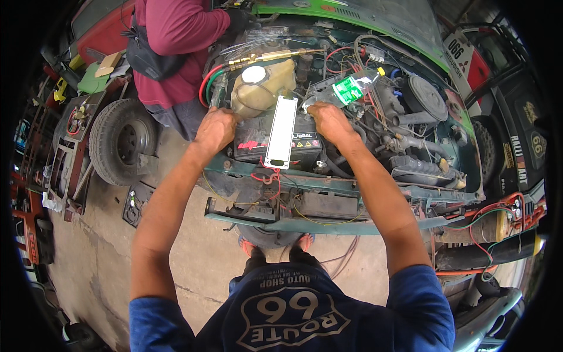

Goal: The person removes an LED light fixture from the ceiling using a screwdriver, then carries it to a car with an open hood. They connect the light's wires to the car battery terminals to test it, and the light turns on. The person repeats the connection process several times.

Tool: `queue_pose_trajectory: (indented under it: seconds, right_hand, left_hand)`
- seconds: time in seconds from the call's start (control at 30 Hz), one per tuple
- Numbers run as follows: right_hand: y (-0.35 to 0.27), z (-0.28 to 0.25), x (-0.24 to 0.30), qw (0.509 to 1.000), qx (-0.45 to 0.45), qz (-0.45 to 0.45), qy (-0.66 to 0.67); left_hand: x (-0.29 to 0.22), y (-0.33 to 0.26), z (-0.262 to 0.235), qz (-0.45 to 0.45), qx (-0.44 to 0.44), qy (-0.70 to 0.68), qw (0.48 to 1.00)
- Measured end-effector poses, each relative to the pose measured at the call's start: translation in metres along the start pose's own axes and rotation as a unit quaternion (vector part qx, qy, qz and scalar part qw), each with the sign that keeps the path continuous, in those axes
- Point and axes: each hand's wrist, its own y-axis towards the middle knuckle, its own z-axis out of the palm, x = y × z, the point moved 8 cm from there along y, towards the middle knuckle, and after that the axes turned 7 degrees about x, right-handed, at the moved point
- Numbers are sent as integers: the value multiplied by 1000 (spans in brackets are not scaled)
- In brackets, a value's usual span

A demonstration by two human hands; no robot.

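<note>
A black car battery (246,154) sits at the front of the open engine bay. Across its top, a long white flat panel (282,134) lies with small holes at its ends; a red wire shows just below. My left hand (217,129) is closed at the battery's left end, its fingertips partly hidden. At the opposite end, my right hand (329,122) has its fingers curled down beside the upper right corner; what they grip is hidden. Behind the battery stands a yellowed plastic tank (275,82) with a white cap. A clear bottle (358,87) with a green label lies beyond my right hand.
A person in a maroon top (182,35) stands at the left fender. A brass torch (264,57) with red and green hoses lies behind the tank. A tyre (123,141) stands at left. The green front crossbar (316,226) runs before me, below a raised green hood (363,20).
</note>
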Motion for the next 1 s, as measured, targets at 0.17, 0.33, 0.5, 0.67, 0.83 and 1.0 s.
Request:
queue_pose_trajectory:
  seconds: [0.17,0.33,0.5,0.67,0.83,1.0]
  right_hand:
    - [1,7,-1,999,11,-19,-25]
    - [4,9,0,999,-8,-13,-42]
    - [3,12,-2,998,45,-2,-40]
    - [0,9,-6,998,49,-4,-28]
    - [4,11,-5,998,42,-15,-37]
    - [8,2,-8,999,45,15,8]
  left_hand:
    - [-1,1,-3,1,-22,-8,1000]
    - [1,4,3,2,9,15,1000]
    - [4,4,9,-11,24,39,999]
    - [1,2,6,7,-29,31,999]
    - [2,1,6,3,-30,24,999]
    - [3,-1,8,-11,-16,12,1000]
